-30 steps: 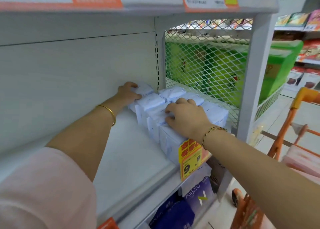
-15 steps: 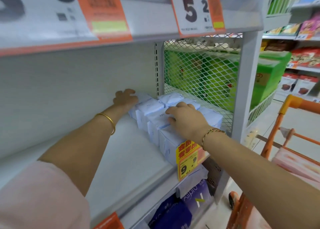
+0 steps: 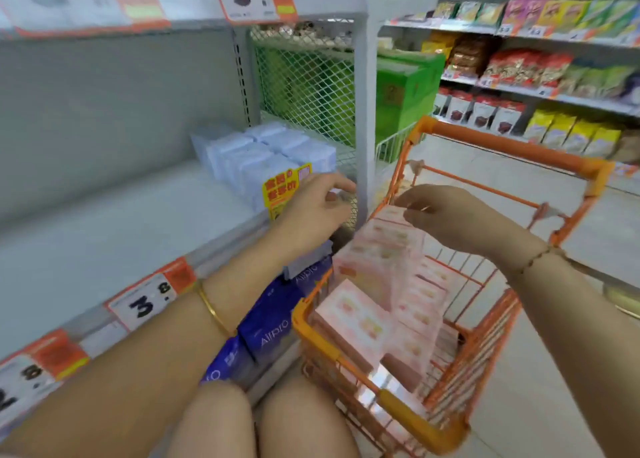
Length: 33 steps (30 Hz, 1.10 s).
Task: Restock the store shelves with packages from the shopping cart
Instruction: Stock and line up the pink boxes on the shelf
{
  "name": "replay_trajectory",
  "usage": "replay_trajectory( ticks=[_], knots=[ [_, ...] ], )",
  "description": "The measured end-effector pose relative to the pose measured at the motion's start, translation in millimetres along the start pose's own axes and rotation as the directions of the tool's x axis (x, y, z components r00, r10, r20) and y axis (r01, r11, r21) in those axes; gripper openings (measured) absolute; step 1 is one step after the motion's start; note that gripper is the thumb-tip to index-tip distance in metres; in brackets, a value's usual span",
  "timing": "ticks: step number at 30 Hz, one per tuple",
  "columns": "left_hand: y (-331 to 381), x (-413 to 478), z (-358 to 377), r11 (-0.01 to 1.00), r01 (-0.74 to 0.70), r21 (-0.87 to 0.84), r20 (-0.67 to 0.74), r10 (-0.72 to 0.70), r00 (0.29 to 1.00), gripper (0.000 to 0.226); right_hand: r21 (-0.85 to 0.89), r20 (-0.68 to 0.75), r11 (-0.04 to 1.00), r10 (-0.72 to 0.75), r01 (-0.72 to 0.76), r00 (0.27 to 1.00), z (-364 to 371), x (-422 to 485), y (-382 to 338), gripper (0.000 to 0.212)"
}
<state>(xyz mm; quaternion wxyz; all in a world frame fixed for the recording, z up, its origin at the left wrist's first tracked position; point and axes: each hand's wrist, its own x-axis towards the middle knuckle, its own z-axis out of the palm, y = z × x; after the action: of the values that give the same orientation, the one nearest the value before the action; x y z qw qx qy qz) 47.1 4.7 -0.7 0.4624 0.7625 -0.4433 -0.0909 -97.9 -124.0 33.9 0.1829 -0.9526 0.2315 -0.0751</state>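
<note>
Several pale blue packages (image 3: 263,156) stand in two rows at the right end of the white shelf (image 3: 114,229). An orange shopping cart (image 3: 429,426) to the right holds several pink packages (image 3: 381,284). My left hand (image 3: 311,208) hovers off the shelf's front edge, fingers loosely curled, holding nothing. My right hand (image 3: 446,218) hangs above the pink packages in the cart, fingers relaxed and empty. Both hands are apart from every package.
A yellow price tag (image 3: 280,189) hangs on the shelf front beside the blue packages. Dark blue packs (image 3: 270,322) fill the shelf below. A wire mesh divider (image 3: 308,79) and white post (image 3: 365,111) bound the shelf's right end. Snack shelves (image 3: 540,76) line the aisle behind.
Both hands have left the blue packages on the shelf and pulled back toward the cart. The view has swung right and down, bringing the cart and pink packages into sight.
</note>
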Motion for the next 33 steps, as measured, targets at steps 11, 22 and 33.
replay_trajectory(
  ticks=[11, 22, 33],
  knots=[
    [3, -49, 38, 0.874, 0.159, 0.46, 0.231, -0.29, 0.929, 0.032, 0.164, 0.249, 0.986, -0.026, -0.016, 0.968, 66, -81, 5, 0.046],
    [12, -84, 17, 0.957, 0.289, 0.03, 0.18, -0.29, 0.94, 0.029, 0.126, -0.061, 0.992, 0.04, -0.032, 0.997, 83, -104, -34, 0.063],
    [11, -129, -98, 0.866, 0.319, -0.385, 0.187, -0.265, 0.946, 0.012, 0.791, 0.002, 0.612, -0.024, 0.013, 1.0, 69, -53, -111, 0.031]
  ],
)
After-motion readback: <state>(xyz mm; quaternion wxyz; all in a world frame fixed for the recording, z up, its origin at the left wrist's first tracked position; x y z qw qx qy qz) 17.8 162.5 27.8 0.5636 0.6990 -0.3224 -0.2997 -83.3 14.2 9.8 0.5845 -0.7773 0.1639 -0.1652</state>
